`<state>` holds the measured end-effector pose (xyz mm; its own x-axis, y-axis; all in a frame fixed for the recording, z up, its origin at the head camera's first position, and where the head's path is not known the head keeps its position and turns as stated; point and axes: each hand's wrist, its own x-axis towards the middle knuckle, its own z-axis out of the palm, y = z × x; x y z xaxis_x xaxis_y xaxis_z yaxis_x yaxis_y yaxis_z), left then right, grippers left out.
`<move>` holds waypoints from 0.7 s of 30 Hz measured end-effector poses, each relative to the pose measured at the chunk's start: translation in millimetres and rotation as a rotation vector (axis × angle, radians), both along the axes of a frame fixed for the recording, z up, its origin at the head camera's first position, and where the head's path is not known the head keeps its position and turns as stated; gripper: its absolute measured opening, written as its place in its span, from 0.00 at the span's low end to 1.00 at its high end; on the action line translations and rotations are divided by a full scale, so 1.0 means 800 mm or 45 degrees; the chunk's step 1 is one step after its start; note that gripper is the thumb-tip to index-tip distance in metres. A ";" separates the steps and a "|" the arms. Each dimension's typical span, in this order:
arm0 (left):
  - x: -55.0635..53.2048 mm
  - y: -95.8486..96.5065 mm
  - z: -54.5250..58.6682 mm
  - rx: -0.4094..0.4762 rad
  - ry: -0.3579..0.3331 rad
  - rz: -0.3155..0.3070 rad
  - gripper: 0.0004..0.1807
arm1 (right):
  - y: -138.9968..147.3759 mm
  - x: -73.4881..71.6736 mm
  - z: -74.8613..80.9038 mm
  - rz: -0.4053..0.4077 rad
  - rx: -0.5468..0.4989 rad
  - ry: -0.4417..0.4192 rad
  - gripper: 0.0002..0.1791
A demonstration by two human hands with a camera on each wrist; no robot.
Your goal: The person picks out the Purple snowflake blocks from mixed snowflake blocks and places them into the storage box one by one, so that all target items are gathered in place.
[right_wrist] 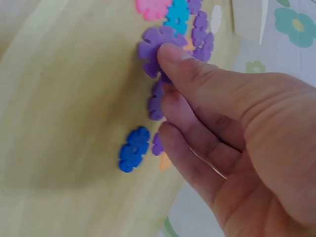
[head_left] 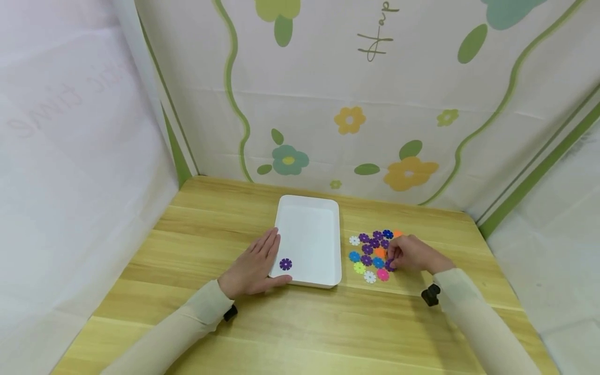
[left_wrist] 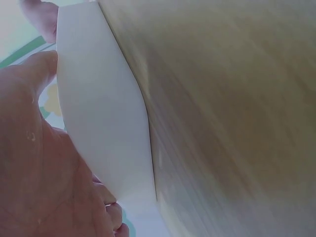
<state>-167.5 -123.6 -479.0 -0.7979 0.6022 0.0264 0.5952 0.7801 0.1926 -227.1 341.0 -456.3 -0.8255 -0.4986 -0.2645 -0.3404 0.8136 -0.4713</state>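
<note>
A purple snowflake-shaped plastic disc is pinched between the thumb and fingers of my right hand, at the right side of a group of similar discs. My left hand rests against the near left corner of a white tray. Its fingers lie straight along the left rim and its thumb along the near edge. Inside the tray, near that corner, lies one purple disc. In the left wrist view the left palm is beside the tray's outer wall.
Right of the tray, several loose discs lie on the wooden table, among them a pink disc, a yellow-green disc and a white disc. A dark blue disc lies by the right hand. A flowered curtain hangs behind the table.
</note>
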 end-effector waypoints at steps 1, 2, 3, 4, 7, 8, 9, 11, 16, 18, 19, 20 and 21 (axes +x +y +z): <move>0.000 0.000 0.000 -0.001 0.001 0.002 0.58 | -0.001 -0.001 0.004 0.012 0.003 -0.007 0.07; 0.000 0.000 0.001 -0.010 0.000 0.004 0.58 | -0.001 -0.002 0.008 0.019 0.006 -0.018 0.07; -0.001 -0.001 0.000 -0.013 -0.001 0.006 0.58 | -0.002 -0.004 0.012 0.026 0.010 -0.032 0.07; -0.001 -0.001 0.000 -0.015 -0.004 0.009 0.58 | -0.002 -0.005 0.016 0.022 0.016 -0.053 0.06; -0.002 -0.001 -0.001 -0.017 -0.009 0.012 0.58 | -0.005 -0.008 0.027 0.036 0.008 -0.105 0.04; -0.002 -0.002 -0.001 -0.016 -0.009 0.011 0.58 | -0.007 -0.009 0.030 0.036 0.003 -0.119 0.04; -0.002 -0.002 -0.001 -0.019 -0.009 0.010 0.58 | -0.009 -0.010 0.032 0.039 -0.001 -0.127 0.04; -0.001 -0.001 -0.001 -0.026 -0.010 0.010 0.58 | -0.013 -0.012 0.037 0.046 -0.015 -0.132 0.05; 0.000 -0.001 0.000 -0.016 -0.020 0.011 0.58 | -0.032 -0.019 0.044 0.064 -0.033 -0.127 0.07; 0.000 -0.001 0.000 -0.013 -0.026 0.011 0.58 | -0.043 -0.022 0.047 0.082 -0.039 -0.119 0.06; 0.000 -0.001 -0.001 -0.009 -0.026 0.010 0.59 | -0.049 -0.023 0.048 0.095 -0.040 -0.109 0.06; 0.000 0.000 -0.001 -0.005 -0.026 0.008 0.59 | -0.056 -0.025 0.049 0.103 -0.042 -0.104 0.05; 0.000 0.000 -0.002 -0.011 -0.026 0.008 0.59 | -0.063 -0.027 0.051 0.108 -0.040 -0.100 0.05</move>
